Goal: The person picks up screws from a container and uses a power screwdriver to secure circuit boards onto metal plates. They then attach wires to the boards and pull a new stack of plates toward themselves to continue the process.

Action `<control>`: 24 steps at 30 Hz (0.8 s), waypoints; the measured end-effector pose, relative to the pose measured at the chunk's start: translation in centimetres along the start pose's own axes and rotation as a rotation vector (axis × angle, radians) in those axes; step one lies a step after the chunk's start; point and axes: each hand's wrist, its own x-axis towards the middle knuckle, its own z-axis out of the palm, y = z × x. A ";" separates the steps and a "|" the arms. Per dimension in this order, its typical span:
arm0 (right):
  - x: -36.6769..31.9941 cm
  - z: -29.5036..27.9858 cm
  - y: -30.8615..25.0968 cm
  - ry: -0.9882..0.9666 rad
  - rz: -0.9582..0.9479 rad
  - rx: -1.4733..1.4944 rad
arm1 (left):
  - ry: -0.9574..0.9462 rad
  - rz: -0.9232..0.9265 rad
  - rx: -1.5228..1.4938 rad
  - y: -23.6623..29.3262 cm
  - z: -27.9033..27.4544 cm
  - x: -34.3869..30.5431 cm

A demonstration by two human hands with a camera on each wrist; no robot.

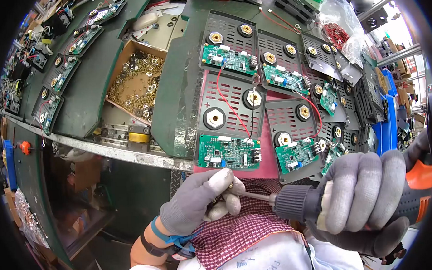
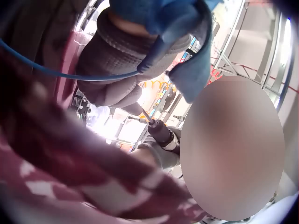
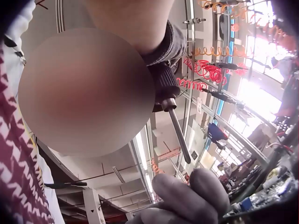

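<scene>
The left hand (image 1: 192, 202), in a gray glove, has its fingers curled and pinches a small brass piece (image 1: 230, 185) by the thumb. The right hand (image 1: 363, 191), gloved too, is wrapped around a black and orange power driver (image 1: 294, 202). The driver's long metal rod (image 1: 256, 196) points left, and its tip is right at the left hand — I cannot tell if it touches the brass piece. Both hands are at the near side of the desk (image 1: 174, 108), over a red and white checked cloth (image 1: 243, 229). On the desk, just past the left hand, is a green board (image 1: 230, 151) on a black plate (image 1: 231, 89). Far to the left sits a box (image 1: 138, 83) of little brass bits.
</scene>
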 end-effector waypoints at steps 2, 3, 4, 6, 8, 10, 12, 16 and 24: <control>-0.1 0.4 0.5 0.033 -0.030 -0.013 | 0.043 -0.013 -0.013 -0.1 0.1 0.3; -0.1 0.5 0.7 0.070 -0.064 -0.024 | 0.043 -0.011 -0.019 0.0 0.4 0.3; -0.1 0.5 0.8 0.067 -0.061 -0.025 | 0.049 -0.002 -0.012 0.1 0.7 0.3; -0.1 0.3 0.7 0.025 -0.040 -0.017 | 0.056 0.005 -0.006 0.2 1.0 0.3; 0.0 0.0 0.8 0.022 -0.054 -0.002 | 0.039 -0.011 -0.045 0.3 1.0 0.3; 0.1 -0.1 0.6 0.016 -0.071 0.017 | 0.036 -0.022 -0.084 0.4 1.0 0.3; 0.2 0.1 0.1 0.009 0.011 -0.042 | 0.033 -0.033 -0.124 0.4 0.9 0.3; 0.3 0.0 1.0 0.044 -0.104 0.018 | -0.046 0.020 -0.265 -0.1 0.9 0.4; -0.1 -0.7 1.4 0.065 -0.062 -0.087 | -0.016 -0.023 -0.133 0.3 1.2 0.8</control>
